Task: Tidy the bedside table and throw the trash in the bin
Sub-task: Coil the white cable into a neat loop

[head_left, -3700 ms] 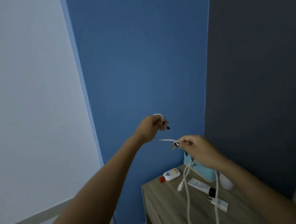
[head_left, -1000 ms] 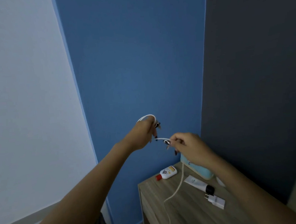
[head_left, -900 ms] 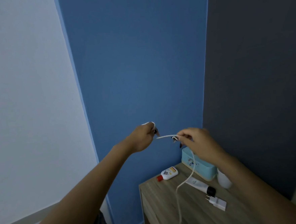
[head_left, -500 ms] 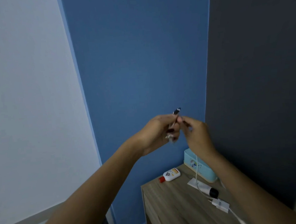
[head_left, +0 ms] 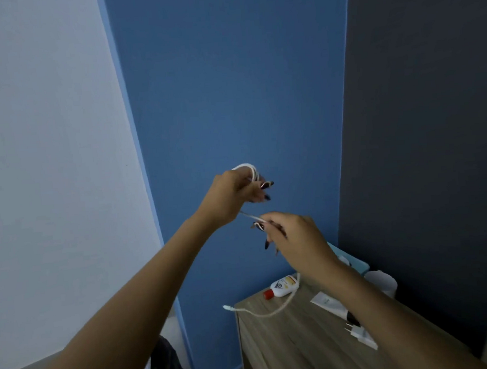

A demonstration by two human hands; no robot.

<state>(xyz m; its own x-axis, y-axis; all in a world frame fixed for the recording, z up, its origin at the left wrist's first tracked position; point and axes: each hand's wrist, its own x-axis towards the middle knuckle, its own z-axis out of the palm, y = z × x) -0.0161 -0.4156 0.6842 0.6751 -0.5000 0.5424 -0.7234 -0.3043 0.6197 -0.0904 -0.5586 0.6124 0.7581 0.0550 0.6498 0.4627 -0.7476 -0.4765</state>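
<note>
Change since half a second ago: both hands have parted; the left has risen with a fresh loop on it, and the cable's free end now swings out past the table's left edge.
Left hand (head_left: 234, 195): raised before the blue wall, fingers curled shut around a small coil of the white cable (head_left: 248, 171), which arches over the knuckles.
Right hand (head_left: 292, 238): lower and to the right of the left, thumb and fingertips pinched on the same cable.
Cable, held span: a short taut stretch runs between the two hands.
Cable, free span: thin, white and round in section; it drops behind the right hand, curves across the back left corner of the bedside table (head_left: 291, 351), and ends in a small white plug (head_left: 226, 308) hanging just beyond the table's left edge.
Table top: wood-grain, set in the corner where the blue wall meets a dark grey one.
Small bottle (head_left: 282, 286): white with a red cap, lying on its side at the back left.
Tube (head_left: 327, 304): white with a dark cap, lying flat, partly hidden by the right forearm.
Charger plug (head_left: 361, 334): white, lying near the tube.
Box (head_left: 354, 263): pale blue, against the wall, mostly hidden.
</note>
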